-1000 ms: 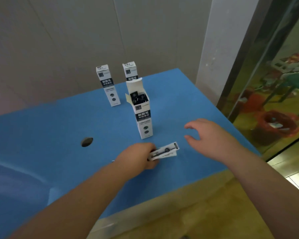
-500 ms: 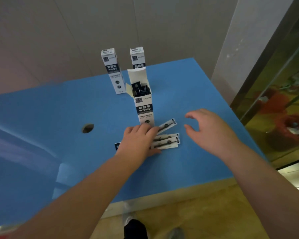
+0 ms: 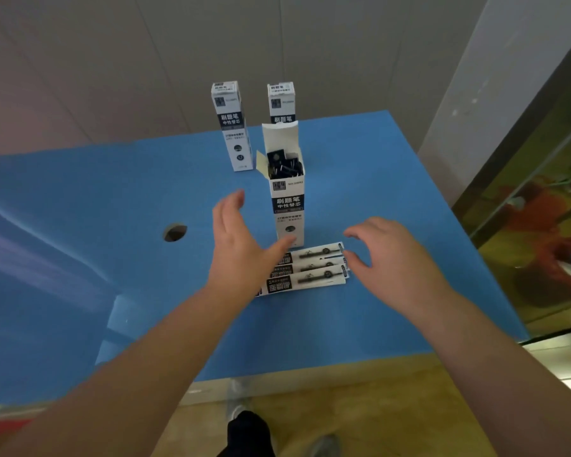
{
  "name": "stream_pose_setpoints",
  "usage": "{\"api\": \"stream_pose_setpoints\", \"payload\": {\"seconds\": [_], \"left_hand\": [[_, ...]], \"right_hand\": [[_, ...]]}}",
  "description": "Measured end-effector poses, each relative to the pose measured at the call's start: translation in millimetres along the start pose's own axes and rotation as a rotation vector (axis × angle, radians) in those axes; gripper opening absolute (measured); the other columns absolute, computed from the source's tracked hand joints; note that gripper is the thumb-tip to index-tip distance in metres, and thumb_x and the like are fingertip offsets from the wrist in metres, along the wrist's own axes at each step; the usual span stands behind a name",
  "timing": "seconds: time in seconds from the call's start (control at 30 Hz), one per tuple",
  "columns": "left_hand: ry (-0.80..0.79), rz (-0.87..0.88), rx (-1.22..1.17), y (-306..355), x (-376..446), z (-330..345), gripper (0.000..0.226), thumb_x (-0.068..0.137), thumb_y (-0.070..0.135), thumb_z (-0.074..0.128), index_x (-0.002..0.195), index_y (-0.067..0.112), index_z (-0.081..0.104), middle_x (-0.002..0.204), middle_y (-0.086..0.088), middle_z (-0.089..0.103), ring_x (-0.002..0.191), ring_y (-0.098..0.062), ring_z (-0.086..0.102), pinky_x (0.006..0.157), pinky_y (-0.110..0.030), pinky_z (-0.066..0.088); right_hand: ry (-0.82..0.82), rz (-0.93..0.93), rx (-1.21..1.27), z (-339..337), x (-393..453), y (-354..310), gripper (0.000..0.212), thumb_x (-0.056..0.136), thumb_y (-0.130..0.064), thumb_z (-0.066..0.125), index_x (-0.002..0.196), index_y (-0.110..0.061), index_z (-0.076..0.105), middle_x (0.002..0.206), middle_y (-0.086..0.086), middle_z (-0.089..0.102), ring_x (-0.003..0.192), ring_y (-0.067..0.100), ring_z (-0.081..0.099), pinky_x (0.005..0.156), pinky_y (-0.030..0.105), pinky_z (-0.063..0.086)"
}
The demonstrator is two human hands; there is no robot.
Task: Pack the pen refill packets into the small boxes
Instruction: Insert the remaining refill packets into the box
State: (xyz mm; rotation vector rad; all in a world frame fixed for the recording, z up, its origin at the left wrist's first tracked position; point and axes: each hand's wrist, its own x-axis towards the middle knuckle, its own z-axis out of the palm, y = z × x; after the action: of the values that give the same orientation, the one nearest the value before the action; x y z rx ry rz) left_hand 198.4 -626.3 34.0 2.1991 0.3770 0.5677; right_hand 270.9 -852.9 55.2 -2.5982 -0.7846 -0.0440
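Left hand (image 3: 236, 240) lifted off the packets (image 3: 305, 270), fingers spread, empty; right hand (image 3: 391, 255) open beside them. Regrasp needed before open box (image 3: 285, 183).

Blue table (image 3: 360, 318) with a round hole (image 3: 174, 232), pale panelled wall (image 3: 145, 61) behind, yellowish floor (image 3: 360, 410) below.
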Motion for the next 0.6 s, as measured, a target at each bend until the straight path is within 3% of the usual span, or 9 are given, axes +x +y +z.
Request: {"api": "stream_pose_setpoints", "payload": {"seconds": [0.07, 0.13, 0.2, 0.23, 0.3, 0.37, 0.47, 0.6], "left_hand": [[-0.046, -0.082, -0.187, 9, 24, -4, 0.114, 0.079, 0.038, 0.086, 0.160, 0.021, 0.009, 0.158, 0.004, 0.029, 0.142, -0.006, 0.032, 0.116, -0.025, 0.029], [-0.157, -0.121, -0.256, 15, 45, -10, 0.114, 0.081, 0.034, 0.085, 0.161, 0.027, 0.004, 0.158, 0.006, 0.036, 0.140, -0.001, 0.034, 0.113, -0.021, 0.028], [-0.265, -0.102, -0.224, 16, 58, -15, 0.088, 0.085, 0.026, 0.083, 0.154, 0.026, 0.029, 0.141, 0.012, 0.057, 0.132, 0.003, 0.048, 0.114, -0.021, 0.034], [-0.280, -0.082, -0.182, 14, 62, -17, 0.065, 0.086, 0.023, 0.083, 0.139, 0.029, 0.047, 0.128, 0.018, 0.065, 0.123, 0.008, 0.055, 0.111, -0.019, 0.040], [-0.265, -0.057, -0.112, 12, 63, -20, 0.039, 0.085, 0.025, 0.083, 0.109, 0.039, 0.057, 0.108, 0.024, 0.069, 0.102, 0.018, 0.060, 0.093, -0.005, 0.045], [-0.242, -0.060, -0.092, 11, 59, -25, 0.040, 0.084, 0.026, 0.084, 0.104, 0.042, 0.054, 0.105, 0.025, 0.066, 0.096, 0.022, 0.057, 0.081, 0.003, 0.041], [-0.168, -0.046, -0.074, 11, 47, -36, 0.046, 0.084, 0.023, 0.084, 0.111, 0.042, 0.052, 0.102, 0.030, 0.063, 0.095, 0.026, 0.054, 0.081, 0.005, 0.039], [-0.119, -0.044, -0.027, 11, 29, -56, 0.053, 0.085, 0.022, 0.083, 0.109, 0.052, 0.046, 0.097, 0.056, 0.051, 0.098, 0.028, 0.051, 0.081, 0.005, 0.038]], "right_hand": [[-0.030, -0.073, -0.018, 7, 3, -9, 0.031, 0.093, -0.030, 0.065, 0.123, -0.021, 0.065, 0.112, -0.004, 0.061, 0.111, 0.020, 0.054, 0.089, 0.034, 0.049], [-0.110, -0.141, -0.055, 16, 8, -19, 0.033, 0.093, -0.032, 0.066, 0.125, -0.023, 0.063, 0.113, -0.005, 0.059, 0.111, 0.019, 0.052, 0.089, 0.034, 0.050], [-0.192, -0.197, -0.106, 27, 13, -30, 0.033, 0.092, -0.035, 0.065, 0.123, -0.023, 0.063, 0.113, -0.005, 0.057, 0.111, 0.019, 0.051, 0.088, 0.034, 0.049], [-0.225, -0.221, -0.128, 31, 16, -34, 0.033, 0.092, -0.035, 0.064, 0.122, -0.022, 0.063, 0.114, -0.004, 0.056, 0.111, 0.019, 0.051, 0.088, 0.035, 0.049], [-0.285, -0.260, -0.151, 40, 20, -40, 0.031, 0.093, -0.035, 0.063, 0.121, -0.021, 0.064, 0.114, -0.003, 0.056, 0.110, 0.020, 0.051, 0.090, 0.038, 0.050], [-0.325, -0.291, -0.167, 45, 24, -43, 0.028, 0.095, -0.033, 0.061, 0.120, -0.022, 0.066, 0.112, -0.003, 0.057, 0.107, 0.021, 0.052, 0.089, 0.039, 0.051], [-0.337, -0.315, -0.210, 49, 29, -44, 0.023, 0.097, -0.032, 0.058, 0.114, -0.022, 0.070, 0.106, -0.003, 0.057, 0.103, 0.020, 0.052, 0.084, 0.039, 0.051], [-0.309, -0.343, -0.227, 52, 31, -45, 0.020, 0.097, -0.029, 0.058, 0.109, -0.021, 0.071, 0.107, -0.001, 0.054, 0.101, 0.022, 0.054, 0.081, 0.040, 0.053]]}}
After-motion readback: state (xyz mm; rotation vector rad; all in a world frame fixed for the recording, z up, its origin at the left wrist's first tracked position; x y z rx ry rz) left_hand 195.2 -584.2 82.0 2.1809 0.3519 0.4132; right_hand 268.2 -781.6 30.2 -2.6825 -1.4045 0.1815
